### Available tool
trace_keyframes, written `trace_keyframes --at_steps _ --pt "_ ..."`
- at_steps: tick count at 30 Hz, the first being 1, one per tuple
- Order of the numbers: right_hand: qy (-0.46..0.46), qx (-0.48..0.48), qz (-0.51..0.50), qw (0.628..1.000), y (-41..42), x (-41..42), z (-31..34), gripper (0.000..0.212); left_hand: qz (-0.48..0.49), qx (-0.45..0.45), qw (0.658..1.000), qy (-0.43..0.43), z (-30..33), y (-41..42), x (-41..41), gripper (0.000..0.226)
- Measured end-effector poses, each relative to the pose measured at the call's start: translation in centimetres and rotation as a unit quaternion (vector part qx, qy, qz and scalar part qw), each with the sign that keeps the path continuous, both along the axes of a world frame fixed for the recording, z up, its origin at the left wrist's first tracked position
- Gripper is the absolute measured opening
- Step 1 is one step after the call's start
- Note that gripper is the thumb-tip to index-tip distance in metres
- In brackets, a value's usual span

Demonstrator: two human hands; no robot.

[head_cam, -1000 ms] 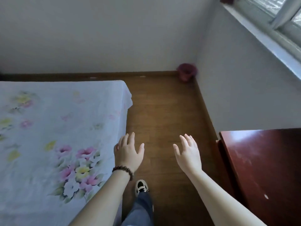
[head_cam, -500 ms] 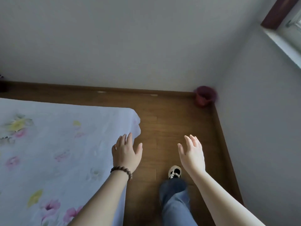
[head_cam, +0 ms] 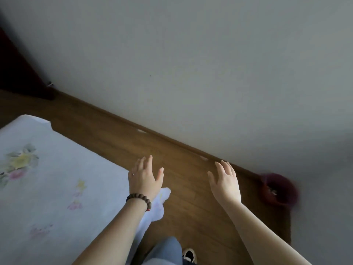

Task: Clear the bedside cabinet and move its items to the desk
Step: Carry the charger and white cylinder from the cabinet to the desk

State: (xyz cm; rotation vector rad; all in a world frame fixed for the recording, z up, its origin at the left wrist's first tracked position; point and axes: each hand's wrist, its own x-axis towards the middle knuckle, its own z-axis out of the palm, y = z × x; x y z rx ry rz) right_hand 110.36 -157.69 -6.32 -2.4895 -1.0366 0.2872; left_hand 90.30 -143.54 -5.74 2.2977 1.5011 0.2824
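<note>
My left hand [head_cam: 144, 176], with a bead bracelet on its wrist, is held out over the corner of the bed, fingers straight and empty. Over the wooden floor my right hand [head_cam: 225, 181] is stretched out the same way and holds nothing. A dark reddish piece of furniture [head_cam: 17, 69] shows at the far left against the wall; I cannot tell what it is. Neither the desk nor any item from the cabinet is in view.
A bed with a pale flowered sheet [head_cam: 47, 184] fills the lower left. A dark red bin [head_cam: 279, 189] stands on the floor by the wall at the right. A strip of brown wooden floor [head_cam: 133, 142] runs between bed and grey wall.
The view has swung left and tilted: the desk and window have left the frame, the bin has slid to the right, and dark furniture has appeared at far left. Both hands stay empty.
</note>
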Motion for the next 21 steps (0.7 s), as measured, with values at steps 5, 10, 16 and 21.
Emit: trace_keyframes --at_steps 5,10,16,21 --pt "0.009 -0.01 0.102 0.995 11.3 4.9 -0.1 0.052 0.08 -0.01 0.997 0.007 -0.7 7.2 2.7 0.061" --pt "0.01 -0.028 0.19 0.981 24.6 8.7 -1.7 0.053 0.157 -0.017 0.988 0.004 -2.8 17.5 4.9 0.063" --pt "0.001 -0.051 0.306 0.951 44.2 10.2 -1.7 0.053 0.276 -0.032 0.961 -0.01 -3.1 32.0 5.1 0.066" --pt "-0.03 -0.047 0.393 0.918 58.0 7.8 -0.5 0.052 0.359 -0.023 0.933 -0.003 -1.5 41.5 4.1 0.067"
